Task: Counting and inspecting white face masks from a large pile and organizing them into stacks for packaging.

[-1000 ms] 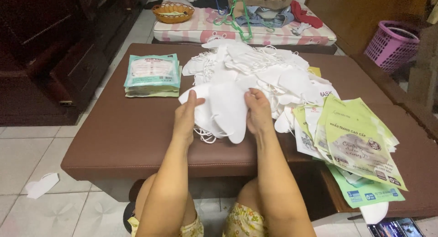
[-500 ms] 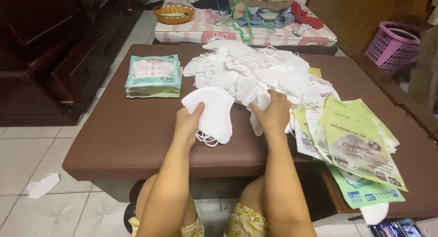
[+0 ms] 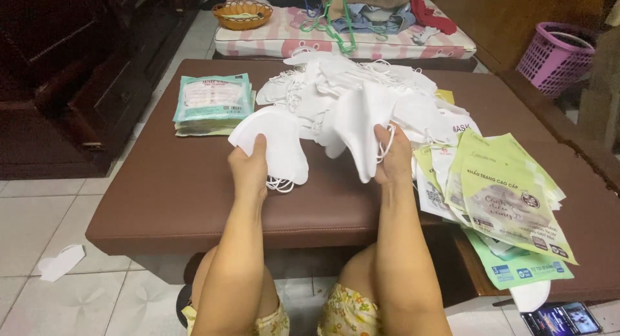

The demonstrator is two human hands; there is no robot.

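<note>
Gripping white folded masks [image 3: 274,142], left hand [image 3: 248,171], right hand [image 3: 394,158]

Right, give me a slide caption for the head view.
Left hand holds a stack of white masks, right hand lifts one mask over a brown padded table.

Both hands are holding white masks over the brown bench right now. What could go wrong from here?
1. The left hand pinches a stack of masks at one edge; ear loops dangle, so some may slide out and drop.
2. The right hand lifts a mask from the loose pile; tangled loops might drag others along.
3. The green pouches overhang the bench edge and may slip down; one mask on the floor already lies there.
</note>
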